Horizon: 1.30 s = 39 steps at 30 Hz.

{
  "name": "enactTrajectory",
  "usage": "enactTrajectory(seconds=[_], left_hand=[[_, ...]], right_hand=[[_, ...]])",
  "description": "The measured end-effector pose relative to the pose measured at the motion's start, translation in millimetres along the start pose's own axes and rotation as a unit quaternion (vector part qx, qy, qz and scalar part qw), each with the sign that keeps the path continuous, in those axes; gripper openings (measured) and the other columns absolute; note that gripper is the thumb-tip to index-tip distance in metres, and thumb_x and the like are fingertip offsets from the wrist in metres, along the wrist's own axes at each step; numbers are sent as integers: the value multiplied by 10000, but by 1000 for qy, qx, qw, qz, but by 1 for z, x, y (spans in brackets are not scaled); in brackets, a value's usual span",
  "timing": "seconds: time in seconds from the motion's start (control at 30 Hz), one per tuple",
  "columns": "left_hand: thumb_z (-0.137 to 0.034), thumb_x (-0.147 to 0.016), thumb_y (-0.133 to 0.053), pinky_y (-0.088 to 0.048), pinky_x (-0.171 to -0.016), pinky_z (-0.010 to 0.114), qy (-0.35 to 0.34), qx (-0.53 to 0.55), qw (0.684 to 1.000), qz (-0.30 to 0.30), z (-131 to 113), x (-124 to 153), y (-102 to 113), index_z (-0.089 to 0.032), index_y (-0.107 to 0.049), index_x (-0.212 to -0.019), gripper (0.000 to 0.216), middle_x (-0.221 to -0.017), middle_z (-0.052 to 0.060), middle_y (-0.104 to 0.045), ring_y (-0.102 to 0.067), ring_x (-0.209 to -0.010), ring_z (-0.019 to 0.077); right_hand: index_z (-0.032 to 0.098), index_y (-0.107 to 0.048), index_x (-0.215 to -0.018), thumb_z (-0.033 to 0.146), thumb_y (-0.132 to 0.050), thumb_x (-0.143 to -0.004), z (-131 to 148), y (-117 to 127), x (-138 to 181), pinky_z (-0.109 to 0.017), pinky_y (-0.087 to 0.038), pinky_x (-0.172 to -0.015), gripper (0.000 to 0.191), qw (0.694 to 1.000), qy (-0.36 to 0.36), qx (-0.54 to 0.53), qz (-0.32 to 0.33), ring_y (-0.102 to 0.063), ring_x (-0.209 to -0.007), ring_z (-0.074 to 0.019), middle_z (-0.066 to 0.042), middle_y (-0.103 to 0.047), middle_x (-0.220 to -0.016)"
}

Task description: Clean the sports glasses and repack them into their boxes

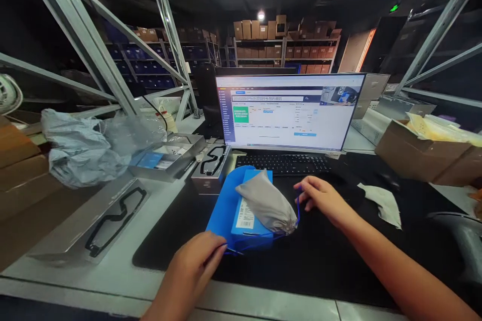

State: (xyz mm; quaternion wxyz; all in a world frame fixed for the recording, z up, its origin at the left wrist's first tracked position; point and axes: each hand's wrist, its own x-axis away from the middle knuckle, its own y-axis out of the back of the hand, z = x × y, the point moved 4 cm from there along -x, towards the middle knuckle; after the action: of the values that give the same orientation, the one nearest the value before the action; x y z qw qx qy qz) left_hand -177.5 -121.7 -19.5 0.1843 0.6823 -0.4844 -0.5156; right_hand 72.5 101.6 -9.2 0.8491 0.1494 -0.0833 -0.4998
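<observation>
A grey drawstring pouch lies bulging on top of a blue box with a white printed label. Its gathered mouth points toward the lower right. At the front left of the box, my left hand pinches one end of the blue drawstring. Right of the pouch, my right hand pinches another part of the same cord, which hangs down to the gathered mouth. To the left of the box is a flat blue flap or sheet, partly hidden by the box.
A monitor and a keyboard stand behind. Grey boxes with black glasses pictures sit left, near a crumpled plastic bag. Rightward are a pale scrap, a mouse and an open cardboard carton.
</observation>
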Motion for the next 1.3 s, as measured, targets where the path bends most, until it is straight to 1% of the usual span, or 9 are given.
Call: enactTrajectory(seconds=[0.17, 0.37, 0.47, 0.57, 0.67, 0.77, 0.83, 1.07, 1.3], left_hand=[[-290, -956, -501, -532, -763, 337, 86, 7, 996, -24, 10, -44, 1, -222, -650, -895, 175, -949, 69, -639, -632, -860, 217], [-258, -904, -508, -458, -1051, 474, 93, 61, 994, -14, 29, -105, -22, -203, -619, -832, 144, -1262, 131, -582, -530, -1281, 296], [-247, -895, -508, -502, -992, 450, 85, 99, 991, -3, 27, -126, -29, -205, -611, -845, 122, -1129, 106, -647, -611, -1155, 271], [-255, -921, -443, -578, -723, 349, 87, 149, 985, 15, 15, -143, -34, -195, -602, -867, 178, -842, 56, -673, -693, -812, 218], [-250, -921, -431, -538, -561, 268, 71, 193, 978, 43, -6, -154, -37, -189, -602, -853, 193, -719, 18, -673, -674, -628, 175], [-237, -894, -499, -544, -637, 271, 45, 193, 979, 52, -27, -160, -35, -190, -641, -830, 163, -771, 23, -704, -684, -711, 176], [-224, -869, -554, -557, -737, 296, 31, 177, 983, 46, -34, -160, -30, -192, -670, -877, 121, -877, 38, -717, -688, -841, 194], [-159, -880, -538, -573, -873, 385, -31, 118, 992, 42, -54, -133, -38, -192, -627, -1041, 187, -1044, 69, -672, -658, -975, 215], [-91, -831, -623, -471, -1100, 447, -177, -82, 971, 140, -145, -104, -158, -170, -558, -1279, 460, -1425, 158, -561, -541, -1328, 300]], right_hand=[[201, -687, -760, 219, -632, -788, 23, -31, -37, -250, -426, -536, 64, 996, 38, 81, 3, -547, -485, -121, 23, -625, -580], [148, -719, -822, 216, -492, -905, 27, -59, -56, -259, -493, -642, 250, 992, 34, 115, 48, -660, -729, -170, -50, -733, -808], [128, -694, -1089, 356, -393, -1005, 35, -62, -45, -289, -525, -744, 386, 989, 49, 117, 72, -678, -888, -190, -94, -740, -1011], [154, -618, -1258, 419, -681, -865, 46, -67, -32, -299, -522, -813, 478, 984, 75, 125, 107, -663, -976, -208, -92, -716, -1129], [148, -680, -1058, 231, -843, -630, 52, -74, -29, -338, -484, -861, 465, 981, 89, 142, 103, -627, -990, -251, -82, -703, -1065], [160, -664, -802, 102, -707, -634, 47, -77, -35, -330, -460, -807, 183, 987, 72, 117, 89, -612, -884, -230, -34, -680, -867], [179, -638, -754, 68, -649, -596, 38, -72, -39, -288, -453, -726, 194, 993, 48, 67, 86, -599, -784, -189, 16, -648, -756], [219, -514, -699, 152, -632, -467, 5, 22, -31, -251, -461, -520, 268, 978, -14, -208, -11, -545, -529, -139, 68, -571, -577], [223, -317, -623, 130, -623, -455, -14, 160, 7, -184, -460, -439, 361, 900, 71, -345, -257, -475, -436, -70, 105, -424, -510]])
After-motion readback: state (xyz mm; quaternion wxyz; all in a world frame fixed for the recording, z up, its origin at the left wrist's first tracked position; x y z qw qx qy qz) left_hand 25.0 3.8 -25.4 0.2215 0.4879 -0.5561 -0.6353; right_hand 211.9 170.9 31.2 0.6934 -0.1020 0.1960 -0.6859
